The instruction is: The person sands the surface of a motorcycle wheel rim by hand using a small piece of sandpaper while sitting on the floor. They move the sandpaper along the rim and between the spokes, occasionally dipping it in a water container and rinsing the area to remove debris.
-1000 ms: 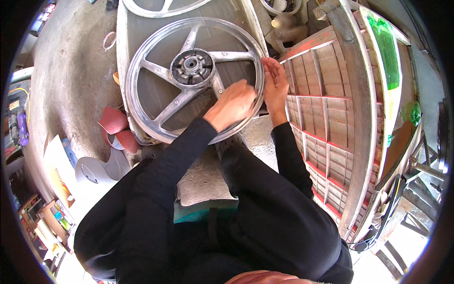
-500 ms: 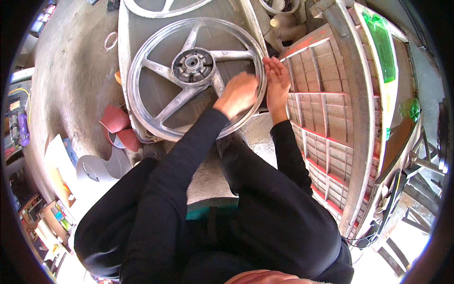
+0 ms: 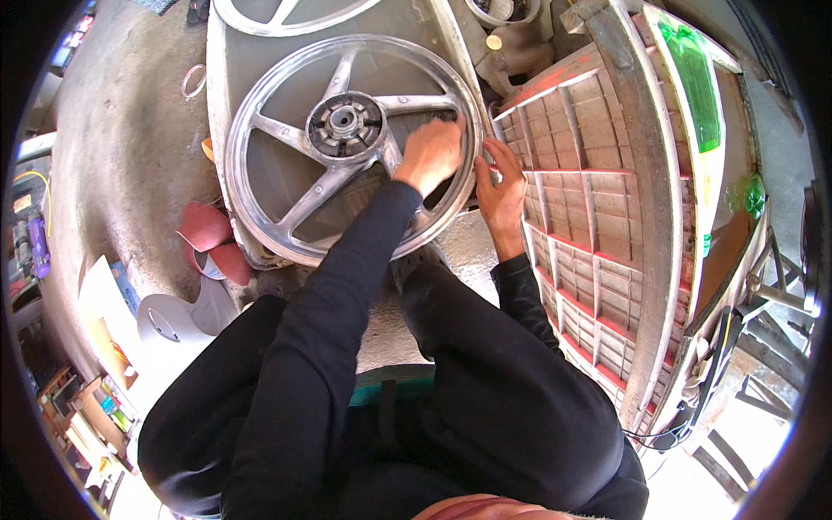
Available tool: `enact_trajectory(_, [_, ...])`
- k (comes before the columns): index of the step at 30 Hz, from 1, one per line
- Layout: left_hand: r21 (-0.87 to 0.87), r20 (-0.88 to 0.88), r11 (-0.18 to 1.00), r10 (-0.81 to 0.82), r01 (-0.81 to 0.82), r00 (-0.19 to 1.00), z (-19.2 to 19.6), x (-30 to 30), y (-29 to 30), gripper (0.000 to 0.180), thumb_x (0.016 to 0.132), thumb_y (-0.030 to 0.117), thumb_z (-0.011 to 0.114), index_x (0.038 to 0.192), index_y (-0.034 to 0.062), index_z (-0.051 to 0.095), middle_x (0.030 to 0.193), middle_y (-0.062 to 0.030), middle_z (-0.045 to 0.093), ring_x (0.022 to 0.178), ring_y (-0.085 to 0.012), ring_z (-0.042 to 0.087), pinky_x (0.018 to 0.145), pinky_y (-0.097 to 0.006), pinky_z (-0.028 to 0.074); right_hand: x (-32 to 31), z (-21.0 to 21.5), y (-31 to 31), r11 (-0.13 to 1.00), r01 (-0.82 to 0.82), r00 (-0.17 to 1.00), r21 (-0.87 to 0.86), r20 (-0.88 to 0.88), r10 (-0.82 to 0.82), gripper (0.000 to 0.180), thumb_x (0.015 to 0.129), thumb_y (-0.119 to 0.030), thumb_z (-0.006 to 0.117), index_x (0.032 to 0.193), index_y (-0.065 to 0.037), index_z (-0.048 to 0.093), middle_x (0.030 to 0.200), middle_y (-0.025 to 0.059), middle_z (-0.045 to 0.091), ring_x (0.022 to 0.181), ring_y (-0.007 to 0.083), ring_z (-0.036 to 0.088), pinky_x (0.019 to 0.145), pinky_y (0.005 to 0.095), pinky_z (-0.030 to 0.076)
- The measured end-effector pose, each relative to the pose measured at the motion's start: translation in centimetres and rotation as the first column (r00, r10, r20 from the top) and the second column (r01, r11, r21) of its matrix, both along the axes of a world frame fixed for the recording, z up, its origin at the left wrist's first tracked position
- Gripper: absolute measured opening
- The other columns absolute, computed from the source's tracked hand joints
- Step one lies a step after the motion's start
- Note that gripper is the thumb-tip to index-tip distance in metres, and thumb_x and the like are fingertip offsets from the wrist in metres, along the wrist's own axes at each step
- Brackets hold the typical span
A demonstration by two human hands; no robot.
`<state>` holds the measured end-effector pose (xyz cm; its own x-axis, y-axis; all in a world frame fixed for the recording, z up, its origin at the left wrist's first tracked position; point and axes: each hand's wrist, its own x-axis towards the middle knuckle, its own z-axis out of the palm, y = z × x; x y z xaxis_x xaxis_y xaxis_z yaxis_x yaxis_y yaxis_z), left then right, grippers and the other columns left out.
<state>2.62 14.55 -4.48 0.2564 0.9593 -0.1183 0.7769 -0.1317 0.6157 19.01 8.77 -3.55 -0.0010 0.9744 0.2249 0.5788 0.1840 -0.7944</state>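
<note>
A silver spoked alloy motorcycle wheel (image 3: pixel 324 192) lies flat across a long trough of murky grey liquid, its dark hub facing up. My left hand (image 3: pixel 431 156) is closed against the inner side of the rim, at the right of the wheel; whatever its fingers hold is hidden. Beside it, at the outer edge of the same rim, my right hand (image 3: pixel 503 198) has its thumb and fingers apart, the fingertips by the rim. I see nothing held in it.
A second wheel (image 3: pixel 290 26) lies farther along the trough (image 3: pixel 218 113). To the right stands a red-edged grid panel (image 3: pixel 598 208) beside a wooden beam (image 3: pixel 654 217). Reddish curved pieces (image 3: pixel 208 234) and a grey curved piece (image 3: pixel 178 314) lie at the left. A bucket (image 3: pixel 503 13) is at the back.
My left hand has shifted slightly along the inner rim. The right hand has slid a little toward me, its straight fingers now bent and the thumb spread. The view has shifted slightly.
</note>
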Motion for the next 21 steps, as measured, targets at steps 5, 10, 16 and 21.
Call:
enact_trajectory(5, [0.0,0.009,0.999,-0.047,0.047,0.999,1.8,0.7,-5.1,0.041,0.104,0.021,0.056,0.141,0.0057,0.063,0.091,-0.0263,0.075,0.086,-0.0477,0.074,0.075,-0.06,0.059,0.3,0.5,-0.4,0.998,0.017,0.997,0.064,0.081,-0.022,0.022,0.095,-0.004,0.071,0.115,0.003,0.078,0.123,0.0197,0.074,0.119,0.0403,0.066,0.105,0.0496,0.051])
enact_trajectory(10, [0.076,0.026,0.988,0.137,-0.138,0.99,-1.7,0.5,2.5,0.037,0.103,0.022,0.057,0.134,0.0025,0.063,0.092,-0.0274,0.075,0.091,-0.0484,0.074,0.078,-0.061,0.058,-1.1,0.6,0.4,0.993,-0.014,0.996,0.114,0.092,0.003,0.023,0.094,-0.003,0.07,0.116,0.002,0.078,0.123,0.0189,0.074,0.119,0.0399,0.066,0.106,0.0494,0.051])
enact_trajectory(16, [-0.037,0.261,0.997,-0.049,0.061,0.964,-1.2,0.7,-1.7,0.031,0.103,0.02,0.059,0.128,0.0028,0.065,0.099,-0.03,0.072,0.095,-0.0508,0.07,0.082,-0.06,0.055,0.2,-0.3,-0.3,0.995,0.046,0.997,0.089,0.063,-0.052,0.024,0.095,-0.003,0.07,0.116,0.003,0.079,0.123,0.0194,0.075,0.119,0.0395,0.068,0.104,0.0485,0.052])
enact_trajectory(21, [0.008,0.297,1.0,-0.014,0.012,0.955,-1.3,-0.2,-1.3,0.036,0.103,0.02,0.063,0.136,0.0055,0.068,0.102,-0.0324,0.069,0.098,-0.0509,0.069,0.083,-0.057,0.054,-0.4,-0.1,-0.3,0.996,0.054,0.998,0.074,-0.014,-0.053,0.022,0.095,-0.002,0.07,0.115,0.005,0.079,0.122,0.021,0.075,0.116,0.0386,0.071,0.102,0.0462,0.054])
